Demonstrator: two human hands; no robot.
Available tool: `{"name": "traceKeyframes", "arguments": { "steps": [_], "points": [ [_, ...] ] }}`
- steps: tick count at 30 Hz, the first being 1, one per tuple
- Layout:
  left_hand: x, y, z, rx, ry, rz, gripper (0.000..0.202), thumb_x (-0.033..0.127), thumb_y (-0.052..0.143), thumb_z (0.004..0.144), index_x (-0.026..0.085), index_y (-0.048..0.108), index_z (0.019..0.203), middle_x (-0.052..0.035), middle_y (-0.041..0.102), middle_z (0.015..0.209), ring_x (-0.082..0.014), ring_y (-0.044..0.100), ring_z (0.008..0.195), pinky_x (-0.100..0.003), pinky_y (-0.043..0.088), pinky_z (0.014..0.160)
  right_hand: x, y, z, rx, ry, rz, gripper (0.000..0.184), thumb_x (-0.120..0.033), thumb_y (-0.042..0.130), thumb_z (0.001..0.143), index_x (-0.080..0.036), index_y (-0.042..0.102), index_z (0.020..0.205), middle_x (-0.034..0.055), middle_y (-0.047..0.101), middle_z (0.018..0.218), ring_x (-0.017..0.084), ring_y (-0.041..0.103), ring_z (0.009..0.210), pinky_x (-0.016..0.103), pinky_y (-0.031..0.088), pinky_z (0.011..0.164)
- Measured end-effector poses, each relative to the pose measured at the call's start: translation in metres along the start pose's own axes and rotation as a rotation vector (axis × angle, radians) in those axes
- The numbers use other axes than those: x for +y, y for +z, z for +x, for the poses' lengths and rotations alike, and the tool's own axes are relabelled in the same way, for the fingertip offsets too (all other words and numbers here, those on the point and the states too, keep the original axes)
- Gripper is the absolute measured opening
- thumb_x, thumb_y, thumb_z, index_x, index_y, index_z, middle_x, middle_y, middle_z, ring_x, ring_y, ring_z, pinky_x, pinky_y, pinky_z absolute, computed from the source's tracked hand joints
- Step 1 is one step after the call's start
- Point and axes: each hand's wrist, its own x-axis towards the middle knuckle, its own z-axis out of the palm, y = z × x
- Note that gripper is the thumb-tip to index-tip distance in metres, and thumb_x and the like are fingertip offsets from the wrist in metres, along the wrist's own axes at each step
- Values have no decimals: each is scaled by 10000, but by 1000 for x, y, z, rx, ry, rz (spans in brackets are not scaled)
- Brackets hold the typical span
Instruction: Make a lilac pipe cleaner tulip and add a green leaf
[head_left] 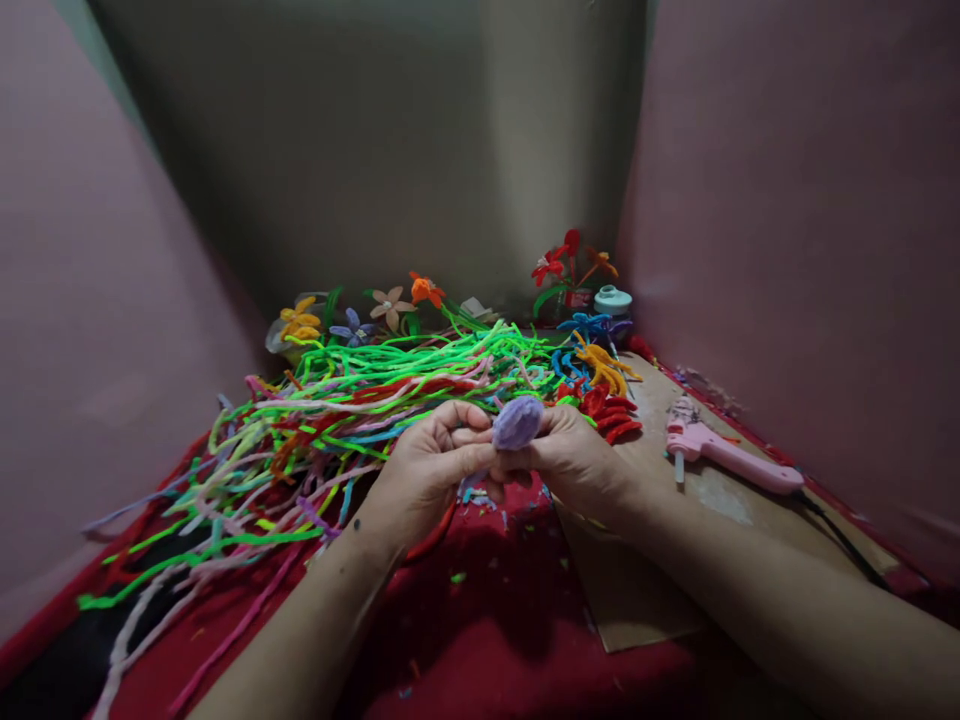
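Between my two hands, above the red cloth, is a fuzzy lavender petal-shaped piece [518, 424] that looks made of pipe cleaner. My left hand [442, 455] pinches it from the left, thumb and fingertips at its lower edge. On the other side my right hand [564, 450] grips it, its fingers partly hidden behind the piece. Just beyond my hands lies a big heap of pipe cleaners [390, 360], mostly green with pink, red and blue. Red petal pieces [611, 412] rest past my right hand.
A pink glue gun [724, 452] lies on a cardboard sheet [645, 590] at right, its cord trailing rightward. Finished pipe-cleaner flowers [390, 308] stand along the back, near a light-blue-capped bottle [613, 300]. Small scraps dot the red cloth [480, 620]. Pink panels flank both sides.
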Motion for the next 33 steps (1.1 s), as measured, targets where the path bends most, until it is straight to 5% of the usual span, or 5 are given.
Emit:
{"name": "traceKeyframes", "arguments": {
  "steps": [6,13,18,26,33],
  "points": [
    [5,-5,2,221,105,151,173,250,662,749,158,579,869,5,654,722,-95,603,642,-199,468,637,-3,-6,7,165,22,158,140,-239,766,617,-156,697,706,-41,510,527,60,406,469,224,280,461],
    [10,-23,7,532,110,655,154,273,580,775,136,603,710,26,559,570,-69,479,494,-186,375,508,-15,-11,13,244,-7,230,192,-223,773,585,-161,594,609,-78,348,456,54,284,442,228,230,431],
    [6,-24,6,378,127,1071,326,353,488,822,164,507,556,48,422,469,-75,366,457,-205,294,469,-13,-17,13,244,22,228,201,-245,776,593,-154,607,652,-76,352,449,56,275,436,229,204,424],
    [37,-37,-9,-26,-155,1606,142,301,517,750,202,614,783,-6,596,666,-144,516,588,-240,327,530,-8,-18,12,224,63,203,212,-252,774,604,-163,587,646,-77,338,461,55,259,434,237,167,422],
    [8,-43,-29,-84,-135,1903,127,218,427,796,202,538,855,-67,606,726,-179,529,585,-281,245,499,-11,-18,12,230,65,197,174,-257,756,626,-173,610,669,-71,325,472,60,247,439,246,154,430]
  ]
}}
